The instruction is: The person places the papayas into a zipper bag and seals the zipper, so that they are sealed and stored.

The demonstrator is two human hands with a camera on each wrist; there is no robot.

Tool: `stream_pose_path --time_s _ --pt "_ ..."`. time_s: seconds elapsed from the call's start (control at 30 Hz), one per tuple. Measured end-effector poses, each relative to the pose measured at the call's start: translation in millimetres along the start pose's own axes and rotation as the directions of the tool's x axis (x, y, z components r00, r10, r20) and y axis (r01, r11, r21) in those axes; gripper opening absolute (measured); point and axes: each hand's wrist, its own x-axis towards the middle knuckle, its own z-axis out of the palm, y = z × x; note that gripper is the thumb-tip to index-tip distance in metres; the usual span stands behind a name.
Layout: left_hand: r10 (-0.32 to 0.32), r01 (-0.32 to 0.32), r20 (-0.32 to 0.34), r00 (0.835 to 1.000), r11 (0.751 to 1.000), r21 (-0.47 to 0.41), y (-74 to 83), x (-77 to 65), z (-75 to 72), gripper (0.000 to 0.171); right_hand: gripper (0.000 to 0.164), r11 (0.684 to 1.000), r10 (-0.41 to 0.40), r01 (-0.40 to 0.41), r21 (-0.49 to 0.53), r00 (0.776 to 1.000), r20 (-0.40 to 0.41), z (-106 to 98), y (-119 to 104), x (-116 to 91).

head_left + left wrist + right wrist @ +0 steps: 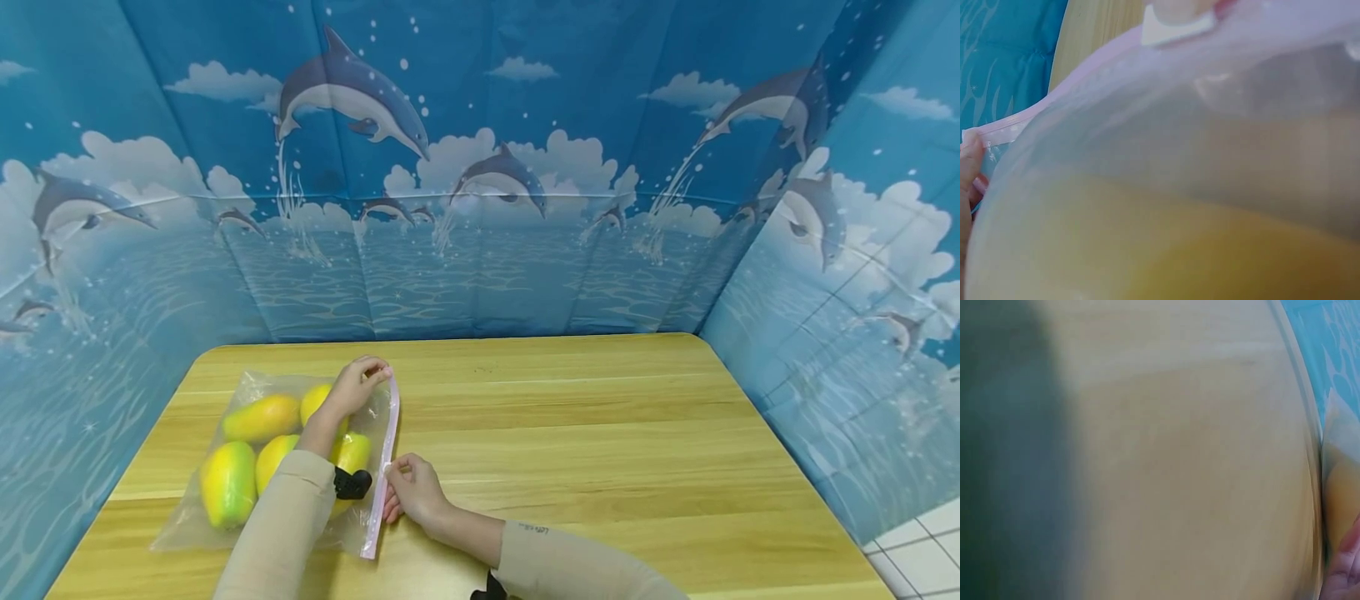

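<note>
A clear zip bag with a pink zip strip lies on the left half of the table. Several yellow-green mangoes are inside it. My left hand pinches the far end of the strip; in the left wrist view its fingers grip that end. Around the strip's middle, my right hand pinches with thumb and forefinger, its other fingers loosely bent below. A white slider sits on the strip under a fingertip in the left wrist view. The right wrist view shows only some fingers at its edge.
The bag rests on a wooden table with rounded far corners. A blue dolphin-print curtain stands behind the table and along both sides. White floor tiles show at the lower right.
</note>
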Motion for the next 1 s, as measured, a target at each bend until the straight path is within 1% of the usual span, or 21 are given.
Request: stream_pose_path --time_s 0.1,0.2,0.3,0.43,0.6,1.0 --pt "0.002 -0.002 -0.002 1.000 1.000 0.001 -0.9 -0.2 -0.3 0.022 0.015 0.999 0.019 -0.020 0.026 0.999 0.041 -2 0 2" --pt "0.003 -0.003 -0.005 1.000 1.000 0.000 -2.3 -0.1 -0.4 0.023 0.016 0.999 0.027 -0.030 0.029 0.995 0.091 -4 -1 4" --pt "0.005 -0.005 -0.010 1.000 1.000 -0.002 -3.9 0.4 -0.5 0.025 0.014 0.999 0.027 -0.030 0.021 0.992 0.122 -5 -2 6" --pt "0.002 -0.002 -0.021 1.000 1.000 -0.012 -5.4 0.9 -0.2 0.027 0.010 1.000 0.015 -0.016 0.004 0.990 0.140 -8 -1 7" --pt "-0.008 0.008 -0.035 0.999 1.000 -0.014 -7.7 0.6 0.2 0.027 0.009 1.000 -0.006 0.010 -0.022 0.987 0.161 -9 -2 4" --pt "0.004 -0.004 -0.022 1.000 1.000 -0.011 -5.3 0.9 0.7 0.025 0.011 0.995 -0.003 0.018 -0.095 0.988 0.151 -4 -4 -4"
